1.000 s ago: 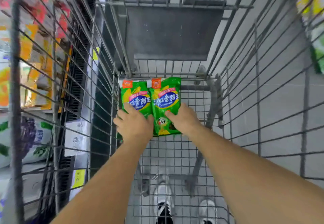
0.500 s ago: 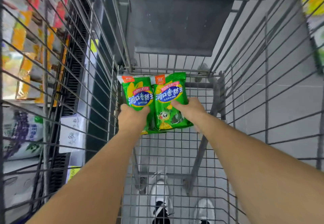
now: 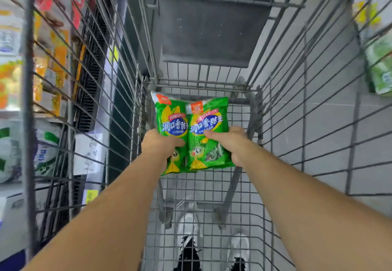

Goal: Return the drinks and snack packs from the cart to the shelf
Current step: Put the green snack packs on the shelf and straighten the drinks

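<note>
Both green snack packs are up off the cart (image 3: 282, 109) floor now at its far end, left hand (image 3: 158, 143) gripping one pack (image 3: 171, 118), right hand (image 3: 231, 141) the other (image 3: 209, 122), shelf (image 3: 48, 120) next.

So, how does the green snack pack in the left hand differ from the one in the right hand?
The left pack lies partly under the right pack, which overlaps its edge. The left pack's top reaches farther up the picture. The left hand covers much of its pack's lower half; the right hand leaves its pack's cartoon face in view. Both share the same green design and a blue label, and both are held inside the cart.
</note>
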Available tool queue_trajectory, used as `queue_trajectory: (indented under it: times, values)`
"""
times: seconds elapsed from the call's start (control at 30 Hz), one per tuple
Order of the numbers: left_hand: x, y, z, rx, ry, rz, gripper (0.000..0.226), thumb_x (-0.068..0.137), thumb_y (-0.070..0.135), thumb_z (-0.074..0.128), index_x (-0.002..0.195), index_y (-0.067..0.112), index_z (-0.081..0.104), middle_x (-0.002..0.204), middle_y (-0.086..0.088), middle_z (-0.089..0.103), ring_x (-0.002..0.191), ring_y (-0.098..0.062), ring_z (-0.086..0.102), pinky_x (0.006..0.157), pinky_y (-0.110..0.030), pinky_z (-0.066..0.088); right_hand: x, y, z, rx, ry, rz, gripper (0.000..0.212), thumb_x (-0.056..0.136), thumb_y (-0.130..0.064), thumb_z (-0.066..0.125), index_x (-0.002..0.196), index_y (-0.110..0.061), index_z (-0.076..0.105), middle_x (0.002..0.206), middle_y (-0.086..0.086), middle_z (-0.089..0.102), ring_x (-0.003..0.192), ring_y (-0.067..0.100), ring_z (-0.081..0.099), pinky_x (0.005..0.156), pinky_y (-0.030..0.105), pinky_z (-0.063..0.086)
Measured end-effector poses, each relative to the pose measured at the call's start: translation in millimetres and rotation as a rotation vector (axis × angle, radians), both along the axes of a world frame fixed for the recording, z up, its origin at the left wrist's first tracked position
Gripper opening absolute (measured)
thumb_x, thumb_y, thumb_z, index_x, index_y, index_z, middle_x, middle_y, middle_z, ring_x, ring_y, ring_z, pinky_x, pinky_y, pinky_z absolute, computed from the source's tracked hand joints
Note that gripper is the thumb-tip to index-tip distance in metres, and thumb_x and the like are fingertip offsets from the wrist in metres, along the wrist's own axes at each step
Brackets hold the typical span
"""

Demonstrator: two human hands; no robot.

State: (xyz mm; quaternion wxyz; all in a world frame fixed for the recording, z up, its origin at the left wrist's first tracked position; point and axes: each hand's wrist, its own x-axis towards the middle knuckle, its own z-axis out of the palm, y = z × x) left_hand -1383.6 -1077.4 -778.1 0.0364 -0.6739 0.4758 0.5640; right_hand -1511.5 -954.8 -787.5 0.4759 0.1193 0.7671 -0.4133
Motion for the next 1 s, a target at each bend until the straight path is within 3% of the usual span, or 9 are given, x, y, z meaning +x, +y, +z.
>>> queue_trajectory:
  times: [0.13, 0.23, 0.3, 0.43, 0.53, 0.63, 0.87, 0.97, 1.0]
  values:
    - [15.6, 7.8, 47.3, 0.081, 0.009, -0.017, 0.055, 0.046, 0.009, 0.093, 0.094, 0.002, 0.067, 0.090, -0.019, 0.073, 0.079, -0.034, 0.071, 0.065, -0.042, 0.059, 6.1, 22.8, 54.8, -0.002, -0.036, 0.048, 0.047, 0.058, -0.026, 0.095, 0.097, -0.013, 0.073, 0.098, 0.012, 0.077, 0.088, 0.030, 0.075, 0.085, 0.054, 0.059]
    - [22.5, 7.8, 108.8, 0.094, 0.032, -0.058, 0.058, 0.038, 0.014, 0.092, 0.090, 0.002, 0.069, 0.086, -0.020, 0.074, 0.077, -0.036, 0.073, 0.068, -0.052, 0.061, 11.9, 39.5, 121.9, -0.043, -0.078, 0.034, 0.043, 0.063, -0.020, 0.094, 0.101, -0.012, 0.074, 0.101, 0.013, 0.077, 0.096, 0.031, 0.074, 0.090, 0.056, 0.057]
    - [28.1, 10.3, 164.4, 0.091, 0.093, -0.071, 0.052, 0.044, 0.008, 0.092, 0.091, 0.003, 0.069, 0.084, -0.019, 0.074, 0.068, -0.031, 0.070, 0.061, -0.045, 0.061, 10.7, 44.4, 174.2, -0.068, -0.060, 0.052, 0.055, 0.059, -0.023, 0.096, 0.107, -0.008, 0.073, 0.103, 0.015, 0.077, 0.098, 0.034, 0.073, 0.089, 0.058, 0.057]
    - [39.2, 19.6, 280.8, 0.025, 0.219, -0.085, 0.037, 0.051, -0.002, 0.087, 0.085, -0.002, 0.072, 0.070, -0.015, 0.071, 0.057, -0.020, 0.057, 0.055, -0.030, 0.047, -2.1, 48.2, 279.9, -0.184, -0.011, 0.148, 0.038, 0.068, -0.009, 0.089, 0.103, -0.002, 0.074, 0.098, 0.019, 0.078, 0.098, 0.038, 0.073, 0.090, 0.060, 0.055]
    - [48.5, 33.6, 368.7, -0.048, 0.300, -0.054, 0.024, 0.046, 0.000, 0.079, 0.066, 0.006, 0.067, 0.058, -0.009, 0.062, 0.037, -0.013, 0.048, 0.039, -0.015, 0.035, -15.4, 50.5, 350.9, -0.309, 0.027, 0.236, 0.066, 0.046, -0.021, 0.098, 0.105, -0.004, 0.074, 0.102, 0.020, 0.077, 0.103, 0.040, 0.071, 0.096, 0.061, 0.052]
    - [68.2, 42.4, 438.9, -0.170, 0.327, -0.016, 0.023, 0.063, -0.008, 0.079, 0.061, 0.009, 0.063, 0.046, -0.002, 0.059, 0.030, -0.007, 0.046, 0.032, -0.015, 0.032, -27.5, 56.1, 418.6, -0.414, 0.073, 0.322, 0.076, 0.037, -0.024, 0.100, 0.106, -0.004, 0.074, 0.101, 0.021, 0.077, 0.100, 0.037, 0.072, 0.095, 0.061, 0.053]
    - [161.2, 83.8, 558.0, -0.448, 0.336, 0.163, 0.032, 0.060, -0.003, 0.085, 0.084, 0.010, 0.067, 0.078, -0.012, 0.071, 0.061, -0.023, 0.062, 0.052, -0.024, 0.049, 21.5, 46.9, 540.2, -0.587, 0.154, 0.606, 0.042, 0.070, -0.007, 0.085, 0.109, 0.000, 0.072, 0.099, 0.019, 0.077, 0.089, 0.032, 0.075, 0.081, 0.044, 0.061]
    - [222.2, 106.5, 585.2, -0.489, 0.293, 0.273, 0.073, 0.041, 0.017, 0.098, 0.107, 0.011, 0.067, 0.097, -0.014, 0.075, 0.083, -0.033, 0.071, 0.070, -0.045, 0.062, 73.4, 38.5, 564.8, -0.654, 0.168, 0.732, 0.042, 0.069, -0.008, 0.087, 0.107, 0.001, 0.072, 0.094, 0.014, 0.079, 0.088, 0.030, 0.075, 0.083, 0.042, 0.060]
    - [244.0, 117.0, 593.3, -0.513, 0.292, 0.311, 0.070, 0.043, 0.015, 0.097, 0.106, 0.011, 0.068, 0.096, -0.015, 0.076, 0.085, -0.035, 0.072, 0.075, -0.052, 0.061, 93.8, 37.4, 572.1, -0.661, 0.166, 0.777, 0.049, 0.064, -0.015, 0.092, 0.107, -0.001, 0.073, 0.094, 0.012, 0.079, 0.092, 0.029, 0.075, 0.089, 0.045, 0.058]
